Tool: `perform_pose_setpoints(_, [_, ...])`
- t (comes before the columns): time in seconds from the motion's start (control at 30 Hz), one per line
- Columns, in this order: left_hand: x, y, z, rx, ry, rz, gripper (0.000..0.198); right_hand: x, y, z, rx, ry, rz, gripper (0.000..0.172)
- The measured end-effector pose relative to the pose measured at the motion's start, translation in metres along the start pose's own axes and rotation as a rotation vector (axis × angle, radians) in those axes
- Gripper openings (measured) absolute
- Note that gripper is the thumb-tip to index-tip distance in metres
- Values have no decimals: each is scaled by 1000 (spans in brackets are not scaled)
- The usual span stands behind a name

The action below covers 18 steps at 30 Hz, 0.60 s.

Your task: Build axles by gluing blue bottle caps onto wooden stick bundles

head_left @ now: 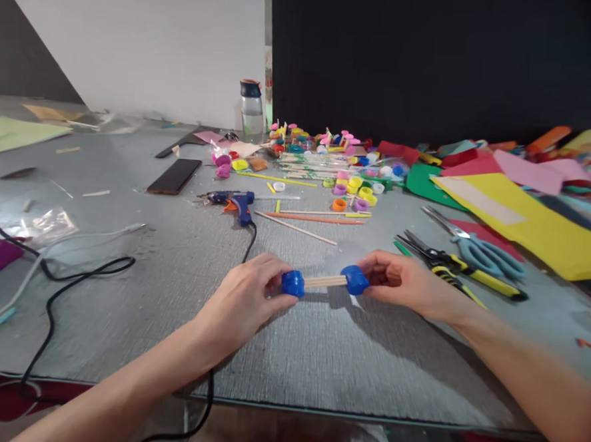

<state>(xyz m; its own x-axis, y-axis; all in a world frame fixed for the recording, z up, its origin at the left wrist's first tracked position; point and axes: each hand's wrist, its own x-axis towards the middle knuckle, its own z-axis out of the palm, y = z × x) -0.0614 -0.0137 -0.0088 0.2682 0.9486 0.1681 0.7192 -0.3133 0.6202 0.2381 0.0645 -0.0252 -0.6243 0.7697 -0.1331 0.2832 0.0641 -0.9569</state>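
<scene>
the left hand [251, 288] grasps, between thumb and fingers, a glossy blue, rounded plastic-looking end piece [293, 283]; the right hand [396, 280] pinches a matching 2nd blue end piece [356, 280]. between the 2 runs a short bundle of thin, pale wooden sticks [324, 281], nearly level, over the front part of a grey textured tabletop [317, 356]; whether it touches the surface i cannot tell. if the hands pull apart or twist unevenly, an end piece could come off the sticks should the joint be weak. beyond the left hand, a blue glue gun [245, 208] lies on its side, its black cable [251, 242] running behind that hand; an arm catching the cable could drag the gun. near the right forearm, a black-and-yellow hand tool [495, 281] and blue-grey-handled scissors [462, 239] could be knocked by a careless elbow. farther back sit colourful plastic rings [355, 183] and a clear bottle [252, 115]
</scene>
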Motion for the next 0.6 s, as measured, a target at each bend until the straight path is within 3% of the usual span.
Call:
perform_pose_setpoints(0.3, [5,-5,-5,37,24,21,20,-8,-8,-9,-63,129,-19,33])
perform_pose_setpoints(0.6, [34,-10,-5,166,-22,32,19,-8,-5,-10,-394,201,-54,35])
